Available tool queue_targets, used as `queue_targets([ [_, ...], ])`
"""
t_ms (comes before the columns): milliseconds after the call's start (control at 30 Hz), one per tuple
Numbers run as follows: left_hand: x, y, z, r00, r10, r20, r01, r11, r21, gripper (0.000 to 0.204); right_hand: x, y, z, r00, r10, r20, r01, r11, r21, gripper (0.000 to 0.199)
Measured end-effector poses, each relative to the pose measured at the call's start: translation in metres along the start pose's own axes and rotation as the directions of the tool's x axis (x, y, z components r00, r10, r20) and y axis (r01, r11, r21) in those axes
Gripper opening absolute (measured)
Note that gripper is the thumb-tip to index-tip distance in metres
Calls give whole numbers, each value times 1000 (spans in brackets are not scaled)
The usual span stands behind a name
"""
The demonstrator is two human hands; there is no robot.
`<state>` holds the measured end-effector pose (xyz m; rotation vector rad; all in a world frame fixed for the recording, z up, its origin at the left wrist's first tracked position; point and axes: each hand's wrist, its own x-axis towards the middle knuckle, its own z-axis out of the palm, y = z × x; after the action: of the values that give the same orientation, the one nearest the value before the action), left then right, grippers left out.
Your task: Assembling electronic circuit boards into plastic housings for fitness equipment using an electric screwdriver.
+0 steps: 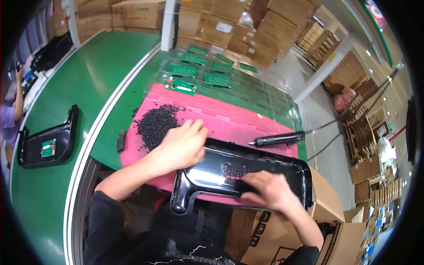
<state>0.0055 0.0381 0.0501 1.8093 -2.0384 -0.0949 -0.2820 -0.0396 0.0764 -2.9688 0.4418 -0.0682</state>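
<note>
A black plastic housing (212, 174) lies across the near edge of the pink mat, its inner side up, with a small grid of square holes (236, 171) in it. Over that grid rests my right hand (269, 190), its fingers stretched out and the thumb apart. My left hand (187, 141) is above the housing's upper left edge, fingers curled together; whatever they hold is hidden. Beside it, a heap of tiny black parts (154, 128) spreads over the mat, with a few strays around it.
A black electric screwdriver (278, 139) lies on the pink mat (221, 115). Green circuit boards (181, 86) sit in clear trays behind. Another housing (48, 145) holding a board is on the green conveyor (101, 75) at left, near a person in purple (11, 110). A cardboard box (274, 234) stands below.
</note>
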Motion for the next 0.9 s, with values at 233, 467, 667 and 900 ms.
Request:
queue_targets([
  [233, 39, -30, 49, 933, 287, -217, -309, 948, -75, 20, 201, 86, 21, 919, 77, -386, -148, 976, -158, 33],
  [467, 36, -44, 45, 947, 251, -202, -279, 953, -123, 17, 280, 129, 61, 934, 347, -87, -358, 905, -229, 59],
  [667, 33, -47, 41, 954, 197, -225, -243, 949, -201, 18, 267, 134, 53, 924, 104, -368, -214, 938, -272, 64],
  [900, 38, -41, 43, 960, 192, -202, -240, 939, -245, 17, 272, 131, 58, 939, 306, -158, -337, 909, -244, 57],
])
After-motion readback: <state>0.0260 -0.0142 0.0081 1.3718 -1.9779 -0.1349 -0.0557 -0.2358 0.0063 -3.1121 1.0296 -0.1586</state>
